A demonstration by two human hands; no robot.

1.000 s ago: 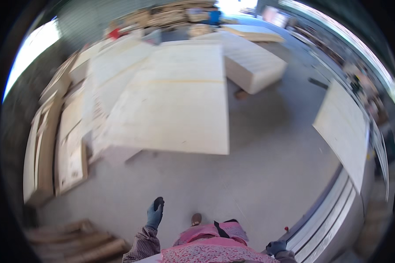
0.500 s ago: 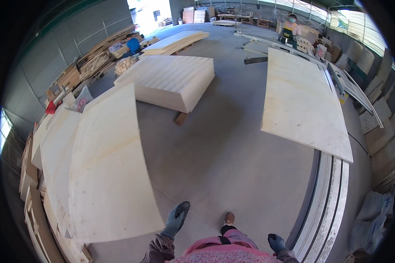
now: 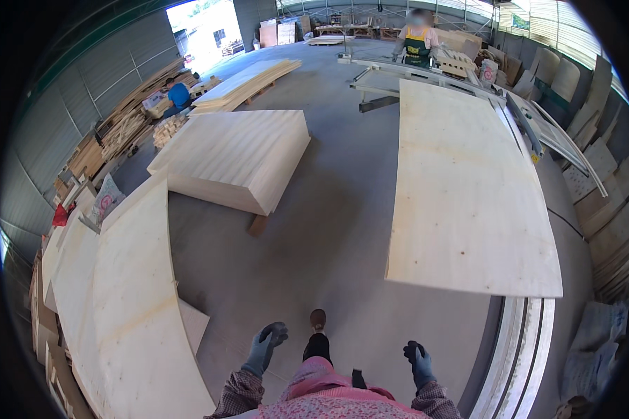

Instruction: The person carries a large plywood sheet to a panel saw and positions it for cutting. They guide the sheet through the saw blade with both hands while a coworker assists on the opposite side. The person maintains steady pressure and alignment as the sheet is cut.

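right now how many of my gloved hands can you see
2: your left hand is at lower centre, to the right of the pale wooden sheets; your right hand is left of the metal rails. Neither is hidden.

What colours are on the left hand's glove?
The glove is blue-grey, with near-black fingers; the head view shows it best.

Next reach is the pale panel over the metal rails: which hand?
Right, I'd say. The right hand looks empty and is nearer that panel's near edge. The left hand, also apparently empty, is farther off, closer to the left-side panel.
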